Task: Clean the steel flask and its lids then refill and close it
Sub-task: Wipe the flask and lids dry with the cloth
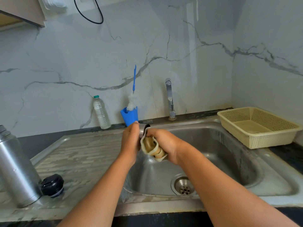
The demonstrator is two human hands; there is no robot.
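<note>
The steel flask [15, 167] stands open on the draining board at the far left. A black inner lid [52, 185] lies beside its base. Over the sink's left edge my left hand [130, 141] grips a steel cup lid [145, 129], mostly hidden between my hands, with only a dark rim showing. My right hand [165, 145] presses a beige cloth [151, 149] against that lid.
The steel sink [221, 154] with its drain [183, 185] lies below my hands, and the tap [170, 99] stands behind it. A blue holder [129, 116] with a bottle brush and a plastic water bottle [101, 112] stand at the wall. A beige basket [255, 126] sits at right.
</note>
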